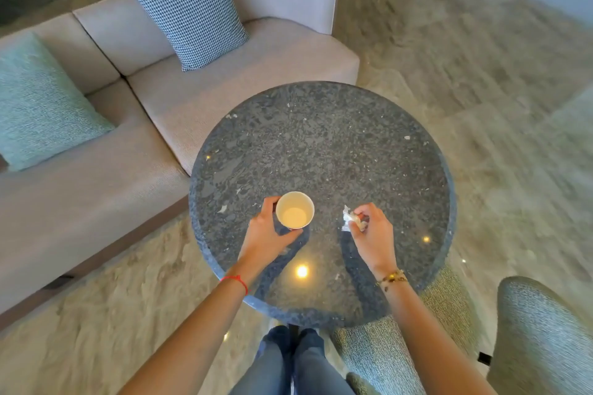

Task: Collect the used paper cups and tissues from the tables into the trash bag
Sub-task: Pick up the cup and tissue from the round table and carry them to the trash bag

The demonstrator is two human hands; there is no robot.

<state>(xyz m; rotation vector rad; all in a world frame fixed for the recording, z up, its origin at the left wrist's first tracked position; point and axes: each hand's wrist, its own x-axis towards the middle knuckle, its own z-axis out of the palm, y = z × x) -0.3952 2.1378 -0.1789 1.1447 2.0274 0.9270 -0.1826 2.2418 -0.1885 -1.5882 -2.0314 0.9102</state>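
Observation:
A white paper cup (294, 210) stands upright near the front of a round dark speckled stone table (321, 144). My left hand (268, 234) wraps around the cup's left and lower side, thumb and fingers touching it. To the right, my right hand (373, 234) pinches a small crumpled white tissue (349, 218) just above the tabletop. The cup looks empty inside. No trash bag is in view.
A beige sofa (224, 96) curves around the table's left and far side, with a patterned cushion (189, 6) and a pale green cushion (38, 102). A textured grey chair (539, 337) sits at the lower right. Polished marble floor surrounds the table.

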